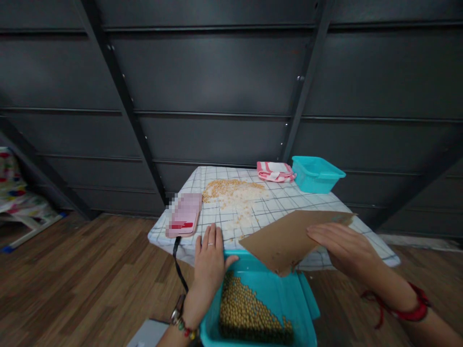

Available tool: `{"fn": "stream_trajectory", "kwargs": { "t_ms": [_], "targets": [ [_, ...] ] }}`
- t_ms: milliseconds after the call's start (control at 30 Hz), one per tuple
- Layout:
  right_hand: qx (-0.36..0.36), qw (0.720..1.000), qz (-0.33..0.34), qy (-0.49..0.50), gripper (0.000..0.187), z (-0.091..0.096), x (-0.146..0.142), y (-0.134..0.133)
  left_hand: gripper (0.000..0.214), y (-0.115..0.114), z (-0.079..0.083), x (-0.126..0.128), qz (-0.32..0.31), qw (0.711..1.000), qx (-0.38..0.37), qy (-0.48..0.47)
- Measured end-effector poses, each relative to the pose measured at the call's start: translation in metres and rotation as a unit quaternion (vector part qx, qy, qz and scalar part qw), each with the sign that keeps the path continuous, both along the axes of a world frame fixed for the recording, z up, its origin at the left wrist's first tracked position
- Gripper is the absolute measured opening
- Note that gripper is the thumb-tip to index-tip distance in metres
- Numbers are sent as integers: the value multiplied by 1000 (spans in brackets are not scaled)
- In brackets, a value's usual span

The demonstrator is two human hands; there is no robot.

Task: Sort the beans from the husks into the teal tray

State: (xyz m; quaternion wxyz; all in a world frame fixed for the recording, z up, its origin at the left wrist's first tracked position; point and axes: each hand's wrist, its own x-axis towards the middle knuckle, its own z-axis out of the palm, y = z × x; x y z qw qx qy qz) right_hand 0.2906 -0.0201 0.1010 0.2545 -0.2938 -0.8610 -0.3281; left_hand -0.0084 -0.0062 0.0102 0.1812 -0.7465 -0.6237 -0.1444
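My right hand [343, 248] grips a flat piece of brown cardboard [285, 236], tilted over the far rim of a turquoise plastic bin [309, 289]. Its lower corner hangs above the bin's inside. Small round yellowish beans [246, 308] lie in the bin, heaped to the left and near sides. My left hand [210, 260] rests with fingers stretched out on the near edge of the checked cloth [217, 217], thumb spread by the bin's left corner. Beyond it, golden grains [227, 188] and whitish bits [240, 207] are scattered on the cloth.
A phone in a pink case [186, 214] lies at the table's left, with a black strap [179, 265] hanging down. At the back right are a folded pink-and-white cloth [275, 171] and a smaller turquoise basket [316, 176]. A dark panelled wall [217, 72] stands behind.
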Motion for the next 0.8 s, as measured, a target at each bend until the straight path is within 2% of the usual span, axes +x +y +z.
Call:
{"fn": "stream_trajectory", "kwargs": {
  "t_ms": [100,400,667,800],
  "targets": [
    [-1,1000,1,-5,43,2,1,-2,68,1,-3,-1,-1,1000,2,-4],
    [59,998,-3,-14,37,7,-11,8,72,0,-2,0,1,1000,2,-4],
    [6,1000,21,-11,37,6,-1,-2,66,1,-3,-1,-6,1000,-7,-19],
    [13,1000,14,6,39,4,-1,1,66,2,-5,-1,-3,1000,1,-22]
  ]
}}
